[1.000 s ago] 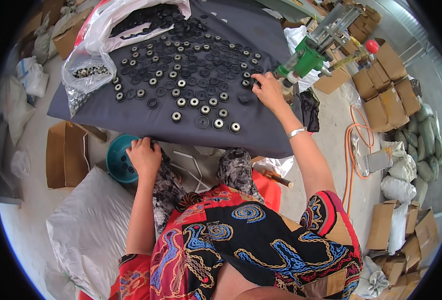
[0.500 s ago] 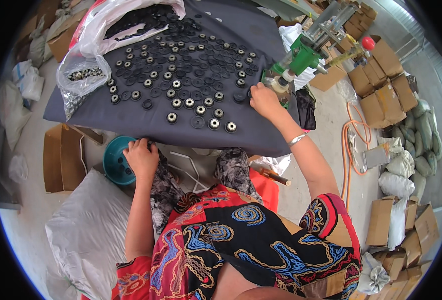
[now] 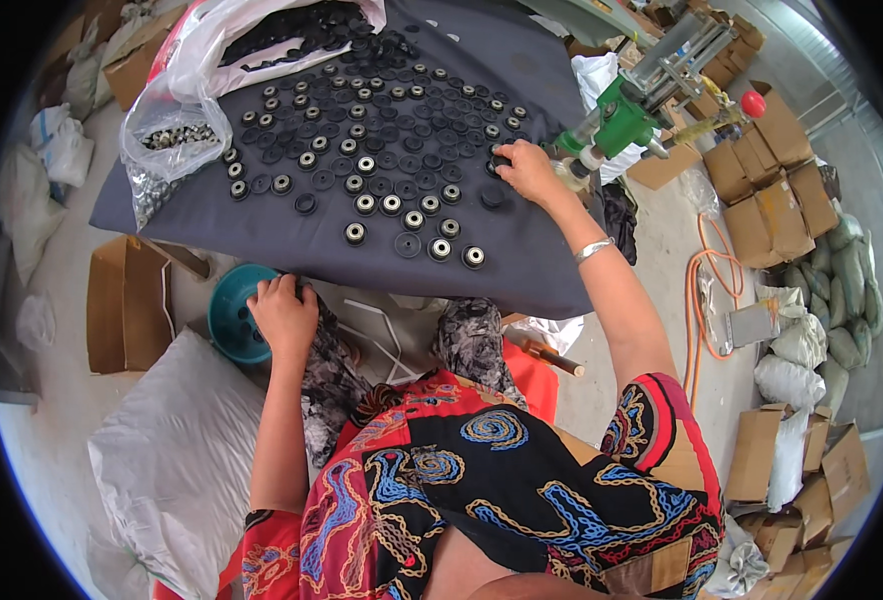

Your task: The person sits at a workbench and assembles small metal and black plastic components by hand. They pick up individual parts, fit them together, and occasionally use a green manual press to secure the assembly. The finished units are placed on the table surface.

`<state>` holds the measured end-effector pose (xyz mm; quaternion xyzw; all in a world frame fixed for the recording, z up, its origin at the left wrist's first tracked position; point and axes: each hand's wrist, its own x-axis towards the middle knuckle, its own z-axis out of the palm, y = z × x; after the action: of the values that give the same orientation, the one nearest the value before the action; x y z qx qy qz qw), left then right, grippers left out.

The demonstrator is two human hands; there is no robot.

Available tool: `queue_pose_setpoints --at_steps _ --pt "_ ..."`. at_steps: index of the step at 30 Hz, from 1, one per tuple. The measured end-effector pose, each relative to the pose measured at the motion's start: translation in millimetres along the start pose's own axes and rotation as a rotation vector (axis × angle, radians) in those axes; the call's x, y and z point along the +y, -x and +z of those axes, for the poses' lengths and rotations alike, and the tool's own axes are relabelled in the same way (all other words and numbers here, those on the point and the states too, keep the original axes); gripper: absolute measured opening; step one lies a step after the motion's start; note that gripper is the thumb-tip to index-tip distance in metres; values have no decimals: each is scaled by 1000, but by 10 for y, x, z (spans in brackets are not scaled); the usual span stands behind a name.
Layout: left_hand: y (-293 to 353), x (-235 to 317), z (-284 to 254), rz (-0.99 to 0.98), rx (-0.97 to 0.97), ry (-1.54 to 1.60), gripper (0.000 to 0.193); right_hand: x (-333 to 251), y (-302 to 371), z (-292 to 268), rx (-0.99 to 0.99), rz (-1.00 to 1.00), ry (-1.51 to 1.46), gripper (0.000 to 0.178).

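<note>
My right hand (image 3: 530, 172) is at the right side of the dark cloth-covered table (image 3: 292, 250), its fingers closed on a small black wheel (image 3: 498, 163) beside the green hand press (image 3: 617, 120). Just below those fingers lies a black ring (image 3: 492, 196) on the cloth. Many black wheels spread over the table, several with a shiny metal bearing (image 3: 474, 257) in the centre. Low on the left, my left hand (image 3: 287, 315) is curled above my knee, at the rim of a teal bowl (image 3: 224, 310). What its fingers hold, if anything, is hidden.
A white bag (image 3: 197, 60) of black parts lies open at the far left, with a clear bag (image 3: 157, 165) of metal pieces before it. The press has a red-knobbed lever (image 3: 753, 104). A cardboard box (image 3: 127, 300) and large white sack (image 3: 177, 450) stand left.
My right hand has moved slightly up and left, from beside the press onto a wheel at the table's right. The view has shifted a little; my left hand stays put.
</note>
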<state>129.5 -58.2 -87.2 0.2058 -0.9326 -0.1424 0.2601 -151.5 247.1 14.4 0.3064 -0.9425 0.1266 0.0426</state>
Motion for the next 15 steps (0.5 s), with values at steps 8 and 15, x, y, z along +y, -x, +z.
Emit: queue_pose_setpoints --at_steps 8,15 --pt "10 7 0 20 4 -5 12 -165 -61 -107 -71 -22 81 31" --pt "-19 37 11 45 5 5 12 -102 -109 -116 -81 3 58 30"
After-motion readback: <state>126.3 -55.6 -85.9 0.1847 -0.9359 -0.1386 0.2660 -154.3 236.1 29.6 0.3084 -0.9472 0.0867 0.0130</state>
